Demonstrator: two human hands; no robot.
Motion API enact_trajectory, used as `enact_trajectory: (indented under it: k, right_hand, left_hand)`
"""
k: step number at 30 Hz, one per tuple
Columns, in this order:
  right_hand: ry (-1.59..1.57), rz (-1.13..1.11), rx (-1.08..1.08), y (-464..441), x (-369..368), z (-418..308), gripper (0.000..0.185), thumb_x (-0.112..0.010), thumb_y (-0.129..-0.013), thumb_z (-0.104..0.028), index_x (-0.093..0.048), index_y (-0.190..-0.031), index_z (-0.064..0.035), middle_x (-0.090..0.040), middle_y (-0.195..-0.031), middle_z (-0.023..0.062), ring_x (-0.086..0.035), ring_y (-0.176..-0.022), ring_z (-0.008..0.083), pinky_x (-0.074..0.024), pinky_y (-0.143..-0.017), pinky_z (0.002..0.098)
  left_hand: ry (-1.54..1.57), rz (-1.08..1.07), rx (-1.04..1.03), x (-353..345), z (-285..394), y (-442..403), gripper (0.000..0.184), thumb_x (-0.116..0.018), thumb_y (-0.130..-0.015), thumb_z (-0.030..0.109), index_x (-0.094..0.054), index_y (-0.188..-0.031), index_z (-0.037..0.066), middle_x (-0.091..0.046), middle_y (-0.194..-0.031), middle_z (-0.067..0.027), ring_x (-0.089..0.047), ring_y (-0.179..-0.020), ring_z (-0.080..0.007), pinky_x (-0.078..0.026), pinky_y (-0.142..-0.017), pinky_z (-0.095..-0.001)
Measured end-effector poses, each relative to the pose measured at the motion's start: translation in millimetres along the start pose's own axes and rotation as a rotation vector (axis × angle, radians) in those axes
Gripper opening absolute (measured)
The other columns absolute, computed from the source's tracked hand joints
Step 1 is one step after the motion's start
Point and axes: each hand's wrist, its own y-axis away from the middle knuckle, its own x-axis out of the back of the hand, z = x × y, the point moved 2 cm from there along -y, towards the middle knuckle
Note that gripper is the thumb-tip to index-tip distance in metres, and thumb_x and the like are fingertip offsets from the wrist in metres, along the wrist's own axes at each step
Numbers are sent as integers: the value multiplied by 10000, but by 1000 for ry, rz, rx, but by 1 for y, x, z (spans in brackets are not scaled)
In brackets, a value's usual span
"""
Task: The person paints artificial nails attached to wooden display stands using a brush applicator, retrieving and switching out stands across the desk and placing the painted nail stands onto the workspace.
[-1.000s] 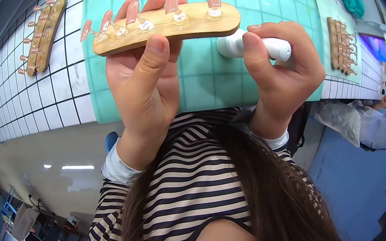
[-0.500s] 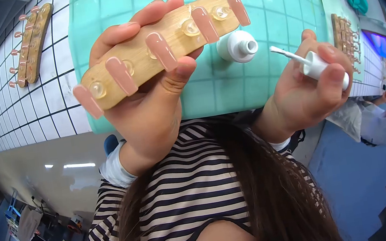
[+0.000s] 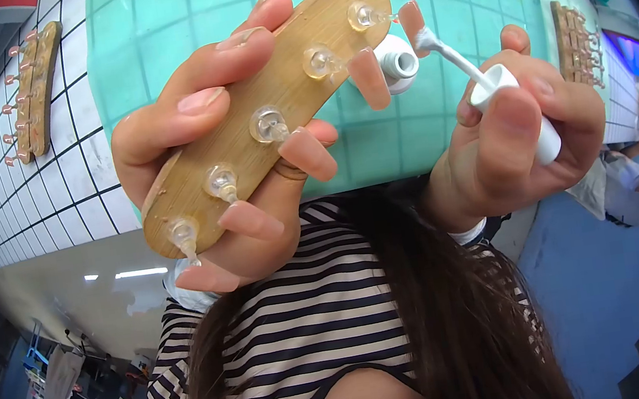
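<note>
Left hand (image 3: 166, 127) gripping one board (image 3: 295, 94), five nail tips (image 3: 308, 154), right hand (image 3: 516, 129) pinching one brush (image 3: 463, 63)

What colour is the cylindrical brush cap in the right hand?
White; the cylindrical brush cap shows best in the head view.

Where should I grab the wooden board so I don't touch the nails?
Probably the middle of the wooden board's nail-free long edge, coming from the picture's upper left. The nail tips stick out on the other side, and clear knobs line the face we see.
</note>
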Motion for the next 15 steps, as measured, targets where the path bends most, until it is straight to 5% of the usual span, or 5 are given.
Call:
enact_trajectory:
  k: [9,12,15]
  right_hand:
    - [31,-21,143,-2,1,-6,160,-564,-740,-165,-460,-826,-79,-469,-495,74,-365,-409,99,-427,-790,401]
    - [173,-161,139,0,5,-7,172,-552,-754,-167,-454,-875,-95,-448,-487,52,-370,-426,96,-413,-791,409]
    - [101,-203,113,0,10,-5,175,-543,-760,-165,-449,-892,-101,-430,-495,33,-368,-446,94,-403,-784,420]
  left_hand:
    - [113,-42,41,5,1,0,571,-680,-628,-112,-418,-1090,97,-416,-1225,-148,-387,-1158,-387,-483,-871,-419]
    - [105,-247,-22,16,0,-1,496,-556,-762,-8,-356,-1209,67,-298,-1315,-179,-415,-1113,-430,-497,-848,-388]
    - [313,-168,243,18,7,-6,486,-458,-794,50,-310,-1257,58,-231,-1349,-173,-425,-1087,-454,-502,-832,-362]
